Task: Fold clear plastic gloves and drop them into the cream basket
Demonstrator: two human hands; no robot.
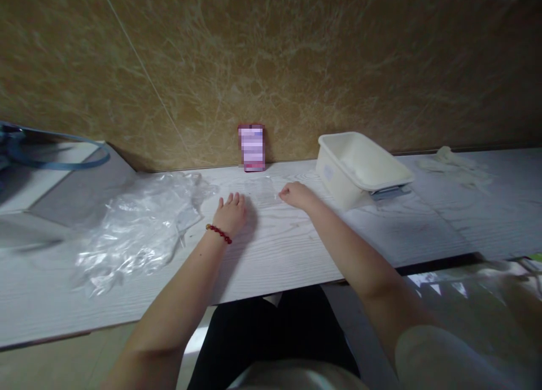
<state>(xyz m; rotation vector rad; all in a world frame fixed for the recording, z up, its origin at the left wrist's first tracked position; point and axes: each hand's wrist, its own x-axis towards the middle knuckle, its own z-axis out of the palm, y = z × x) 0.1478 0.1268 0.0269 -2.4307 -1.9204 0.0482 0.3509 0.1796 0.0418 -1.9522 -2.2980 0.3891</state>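
Note:
A small clear plastic bag (265,191) lies flat on the pale wood-grain tabletop, between my hands. My right hand (296,196) is closed at the bag's right edge, with thumb and fingertips pinched on it. Left of the bag, my left hand (231,214) hovers low or rests with its palm down and fingers spread; whether it touches the table I cannot tell. A red bead bracelet (219,233) circles that wrist. Beyond the bag, a phone (253,147) with a lit, blurred screen leans upright against the wall.
A heap of clear plastic bags (139,226) spreads over the left of the table (271,266). An off-white bin (342,175) stands at the right, with pale gloves (453,165) farther right. A white box (80,181) with a blue hoop borders the far left. The marbled wall closes the back.

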